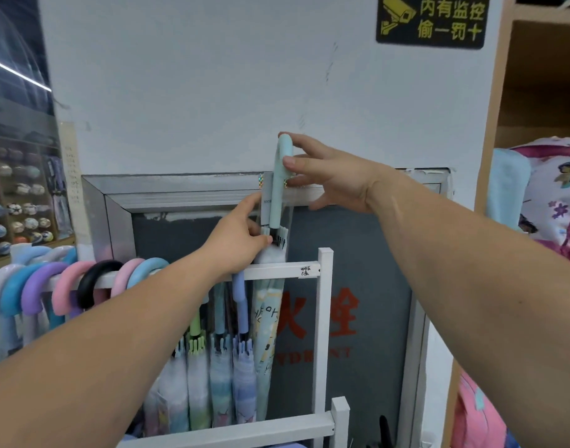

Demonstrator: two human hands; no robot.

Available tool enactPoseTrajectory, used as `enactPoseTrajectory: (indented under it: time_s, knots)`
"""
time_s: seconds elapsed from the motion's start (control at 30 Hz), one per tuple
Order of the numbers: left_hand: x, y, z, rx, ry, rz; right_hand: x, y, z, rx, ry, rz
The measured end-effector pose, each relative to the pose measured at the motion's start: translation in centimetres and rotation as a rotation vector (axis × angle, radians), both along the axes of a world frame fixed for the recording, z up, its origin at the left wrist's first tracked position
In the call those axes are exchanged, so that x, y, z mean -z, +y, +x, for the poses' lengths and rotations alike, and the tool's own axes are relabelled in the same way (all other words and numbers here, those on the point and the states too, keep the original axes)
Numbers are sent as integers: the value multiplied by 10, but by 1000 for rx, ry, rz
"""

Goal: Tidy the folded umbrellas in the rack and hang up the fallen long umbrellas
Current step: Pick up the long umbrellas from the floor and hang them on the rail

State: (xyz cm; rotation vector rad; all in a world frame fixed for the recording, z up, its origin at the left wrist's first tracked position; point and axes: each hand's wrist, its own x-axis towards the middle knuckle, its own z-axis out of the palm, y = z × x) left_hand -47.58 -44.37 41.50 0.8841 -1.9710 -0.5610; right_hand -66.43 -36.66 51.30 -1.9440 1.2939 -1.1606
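Two hands on one long umbrella (270, 318), held upright at the right end of the white rack (324, 318).

1. Right hand (335, 179): thumb and forefinger pinch the top of the umbrella's pale teal handle (279, 189). The other fingers are spread loosely below them, off the handle.
2. Left hand (238, 240): fingers curled round the umbrella just below the right-hand pinch, where the handle meets the rib tips. A clear plastic sleeve covers this part.
3. Umbrella canopy: pale blue with printed lettering. It drops from under the left fingers, passes behind the rack's top rail (277, 272) and reaches the lower rail.
4. Hanging umbrellas (220, 367): a cluster of pastel ones just left of the held canopy, below the left fingers.
5. Crook handles (99, 279): blue, lilac, pink and black, hooked over the same rail, well to the left of the left fingers.
6. Hydrant cabinet (358, 253): grey door with red characters, behind both hands.
7. Black sign (432, 19) with yellow characters, high above the right fingers.
8. Printed backpack (555, 202) on a shelf, right of the right hand.
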Motion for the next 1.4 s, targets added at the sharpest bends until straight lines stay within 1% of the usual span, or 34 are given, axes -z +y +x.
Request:
enactPoseTrajectory:
  time_s: [0.1,0.27,0.37,0.47,0.6,0.67,0.73,0.87,1.03,1.13,1.23,1.4]
  knots:
    - [1,4,1,-9,-42,5,9,0,1,-56,-68,13]
    - [1,8,5,-28,-114,-16,21,-5,18,-64,-235,-77]
    - [-3,9,11,-61,-200,-51,29,-8,23,-50,-243,-83]
    - [-8,15,28,-120,-361,-96,42,-9,23,-43,-213,-54]
    - [-1,23,51,-166,-621,-123,62,-12,23,0,-79,5]
    - [4,24,58,-151,-708,-152,72,-15,25,21,11,32]
    - [8,23,62,-142,-753,-197,80,-17,30,30,100,46]
    - [14,17,67,-135,-717,-209,86,-23,39,51,308,59]
    - [18,16,68,-142,-720,-196,94,-28,44,105,571,46]
    - [16,14,72,-162,-760,-207,97,-28,42,109,604,43]
    - [13,12,80,-182,-789,-194,99,-25,39,76,586,50]
    - [15,13,82,-118,-732,-193,104,-23,41,70,597,17]
